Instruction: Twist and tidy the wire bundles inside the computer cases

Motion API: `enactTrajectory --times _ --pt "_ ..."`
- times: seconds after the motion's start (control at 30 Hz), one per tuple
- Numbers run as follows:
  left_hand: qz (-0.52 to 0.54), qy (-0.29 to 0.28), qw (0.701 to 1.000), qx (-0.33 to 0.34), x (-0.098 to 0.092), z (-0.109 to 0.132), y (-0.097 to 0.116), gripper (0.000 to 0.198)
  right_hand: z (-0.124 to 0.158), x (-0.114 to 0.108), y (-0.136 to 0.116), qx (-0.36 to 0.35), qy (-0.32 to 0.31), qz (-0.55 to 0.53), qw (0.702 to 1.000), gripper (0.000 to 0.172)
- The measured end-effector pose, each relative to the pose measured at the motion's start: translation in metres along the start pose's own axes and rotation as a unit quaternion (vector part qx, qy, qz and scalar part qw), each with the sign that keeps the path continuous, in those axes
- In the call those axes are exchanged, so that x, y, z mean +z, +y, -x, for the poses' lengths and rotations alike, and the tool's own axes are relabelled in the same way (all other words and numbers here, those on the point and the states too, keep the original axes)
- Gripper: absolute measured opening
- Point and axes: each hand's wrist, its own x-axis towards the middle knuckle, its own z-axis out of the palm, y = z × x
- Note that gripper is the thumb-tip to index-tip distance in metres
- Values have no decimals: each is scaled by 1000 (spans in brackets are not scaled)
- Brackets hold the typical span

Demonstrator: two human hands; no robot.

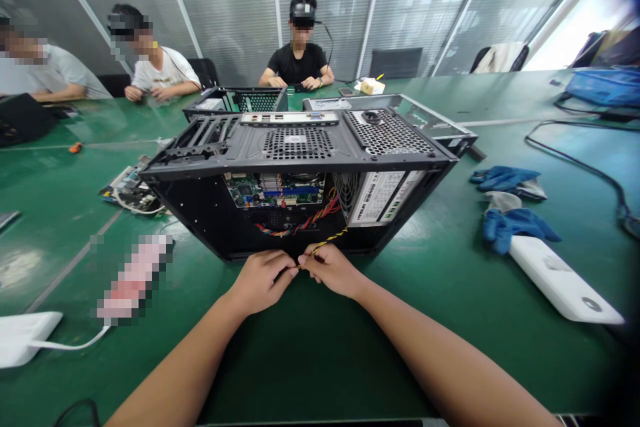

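Observation:
An open black computer case (185, 213) rests on the green table in front of me. Its power supply (383, 199) sits at the right inside, a green motherboard (245, 195) further left. A twisted yellow-and-black cable (330, 237) runs from below the power supply out over the case's near edge. My left hand (263, 280) pinches this cable near its end, and my right hand (330, 270) pinches it just beside. The fingertips of both hands almost meet. Whatever tips the cable is hidden by the fingers. Red, blue and orange wires (300, 227) loop inside the case.
Blue gloves (520, 227) and a white power bank (565, 280) lie to the right. At left are a loose circuit board (133, 190), a blurred-out phone-like item (135, 277) and a white device (27, 340). More cases (240, 99) stand behind; several people sit across the table (450, 333).

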Motion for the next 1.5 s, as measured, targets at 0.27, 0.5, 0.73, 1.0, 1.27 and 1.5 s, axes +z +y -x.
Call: enactTrajectory --times 0.27,0.5,0.73,1.0,1.27,1.5 --pt "-22 9 1000 16 0 -4 -1 23 -3 -3 7 -8 -17 -29 999 26" --pt "-36 46 998 24 2 -2 -4 17 -2 -3 8 14 -5 -72 997 27" --pt "-63 58 995 45 1 -1 -5 18 -3 -2 7 25 1 -71 997 23" --pt "-43 43 998 9 2 -2 -2 17 -3 -2 9 20 8 -48 999 19" --pt "84 8 993 -83 2 -3 2 20 -2 -1 1 14 9 -38 999 22" --pt "135 41 983 -122 1 -5 5 20 -2 0 7 13 27 -88 996 26"
